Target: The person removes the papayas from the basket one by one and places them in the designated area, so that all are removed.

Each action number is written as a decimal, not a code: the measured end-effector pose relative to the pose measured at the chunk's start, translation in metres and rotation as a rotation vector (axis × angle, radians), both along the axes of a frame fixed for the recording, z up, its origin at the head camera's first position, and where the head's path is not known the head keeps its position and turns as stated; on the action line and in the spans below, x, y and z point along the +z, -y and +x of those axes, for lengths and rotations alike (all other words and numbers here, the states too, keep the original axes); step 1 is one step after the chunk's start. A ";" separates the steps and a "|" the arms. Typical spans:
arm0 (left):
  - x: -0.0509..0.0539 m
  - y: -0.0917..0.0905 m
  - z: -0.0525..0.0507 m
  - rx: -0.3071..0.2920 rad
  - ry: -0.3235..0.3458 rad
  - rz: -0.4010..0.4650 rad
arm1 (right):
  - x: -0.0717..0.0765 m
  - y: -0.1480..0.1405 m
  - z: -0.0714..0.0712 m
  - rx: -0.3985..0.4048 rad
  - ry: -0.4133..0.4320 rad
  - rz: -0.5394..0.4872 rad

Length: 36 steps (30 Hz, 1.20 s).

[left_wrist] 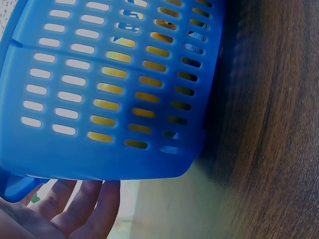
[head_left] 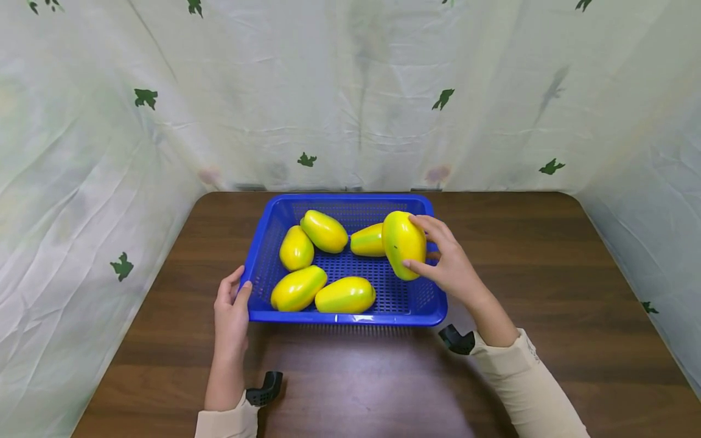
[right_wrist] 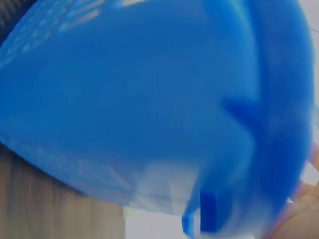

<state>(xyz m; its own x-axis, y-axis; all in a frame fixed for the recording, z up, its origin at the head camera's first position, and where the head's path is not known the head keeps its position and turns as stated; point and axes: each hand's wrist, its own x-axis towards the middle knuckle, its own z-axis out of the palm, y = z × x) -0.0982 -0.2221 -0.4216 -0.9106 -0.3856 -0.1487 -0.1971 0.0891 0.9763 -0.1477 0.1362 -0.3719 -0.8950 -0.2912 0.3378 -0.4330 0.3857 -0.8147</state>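
over basket (head_left: 350,318), right hand (head_left: 450,264) gripping fruit (head_left: 402,244)

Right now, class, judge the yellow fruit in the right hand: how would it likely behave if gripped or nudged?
The yellow fruit would probably roll unevenly, given its rounded, elongated shape. Its glossy skin may be slippery under the fingers. It looks stiff: no dent shows where the right hand grips it.

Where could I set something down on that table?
The brown table is bare to the right, beyond the right hand, and in front of the blue basket, between the sleeves. Crowded: the basket toward its left, with four yellow fruits.
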 end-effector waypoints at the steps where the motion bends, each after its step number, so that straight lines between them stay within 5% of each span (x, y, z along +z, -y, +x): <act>1: 0.000 0.000 0.000 -0.001 -0.001 -0.001 | 0.004 -0.002 0.002 -0.013 -0.002 -0.008; 5: -0.002 0.001 0.000 0.001 -0.005 0.006 | 0.019 -0.008 0.010 -0.053 0.014 -0.038; 16: -0.001 0.000 0.000 0.006 -0.017 0.001 | 0.018 -0.034 0.008 -0.169 0.022 -0.059; 29: -0.001 -0.001 0.001 0.007 -0.022 -0.007 | -0.003 -0.060 -0.001 -0.299 0.040 -0.052; 36: -0.002 0.000 0.001 0.003 -0.024 0.001 | -0.039 -0.082 -0.019 -0.340 0.098 -0.019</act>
